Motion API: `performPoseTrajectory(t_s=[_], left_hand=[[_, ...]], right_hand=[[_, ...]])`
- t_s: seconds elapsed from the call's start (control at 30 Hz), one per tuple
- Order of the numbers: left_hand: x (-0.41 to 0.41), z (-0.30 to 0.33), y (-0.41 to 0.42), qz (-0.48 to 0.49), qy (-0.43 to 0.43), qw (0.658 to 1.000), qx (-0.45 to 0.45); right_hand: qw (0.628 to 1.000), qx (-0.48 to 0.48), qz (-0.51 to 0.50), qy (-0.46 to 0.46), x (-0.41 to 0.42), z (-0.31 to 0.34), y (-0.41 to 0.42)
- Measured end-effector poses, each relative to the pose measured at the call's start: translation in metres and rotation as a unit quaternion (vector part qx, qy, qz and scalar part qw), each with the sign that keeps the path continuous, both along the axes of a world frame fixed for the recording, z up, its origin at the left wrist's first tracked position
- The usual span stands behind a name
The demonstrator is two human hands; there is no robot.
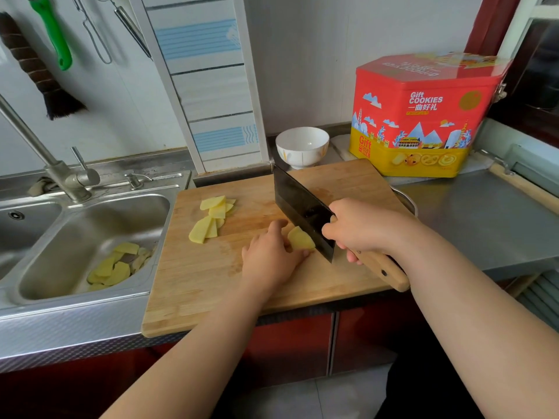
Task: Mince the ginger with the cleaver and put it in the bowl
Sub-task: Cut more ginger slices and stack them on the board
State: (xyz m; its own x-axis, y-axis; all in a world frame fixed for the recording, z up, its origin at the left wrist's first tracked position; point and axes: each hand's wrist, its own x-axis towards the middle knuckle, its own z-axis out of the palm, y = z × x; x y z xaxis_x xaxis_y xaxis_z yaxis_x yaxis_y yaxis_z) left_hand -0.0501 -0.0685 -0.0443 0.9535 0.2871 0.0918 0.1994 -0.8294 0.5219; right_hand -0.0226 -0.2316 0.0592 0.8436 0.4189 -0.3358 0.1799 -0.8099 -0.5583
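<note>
A yellow piece of ginger (pixel 300 238) lies on the wooden cutting board (pixel 211 282). My left hand (pixel 272 255) holds it from the left, fingers curled around it. My right hand (pixel 360 228) grips the wooden handle of a dark cleaver (pixel 299 201), whose blade stands on edge right beside the ginger. Several cut ginger slices (pixel 211 217) lie in a fanned pile at the board's far left. A white bowl (pixel 302 146) stands empty behind the board.
A steel sink (pixel 90 219) at the left holds yellow peelings (pixel 113 267); its tap (pixel 60 173) rises behind. A red and yellow cookie tin (pixel 423 116) stands at the back right. Steel counter (pixel 484 213) stretches to the right. Utensils hang on the wall.
</note>
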Motion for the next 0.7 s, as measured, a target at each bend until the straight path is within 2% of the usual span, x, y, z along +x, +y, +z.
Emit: performPoseTrajectory(t_s=[0.13, 0.5, 0.7], left_hand=[[0.000, -0.001, 0.000, -0.015, 0.011, 1.000, 0.015], [0.004, -0.005, -0.007, -0.022, -0.047, 0.999, -0.002], [0.005, -0.004, -0.013, -0.012, -0.039, 0.999, 0.028]], right_hand=[[1.000, -0.009, 0.005, 0.003, 0.004, -0.003, 0.000], [1.000, -0.001, 0.029, -0.005, 0.006, -0.007, -0.004], [0.999, 0.034, 0.008, 0.033, 0.008, -0.009, -0.002]])
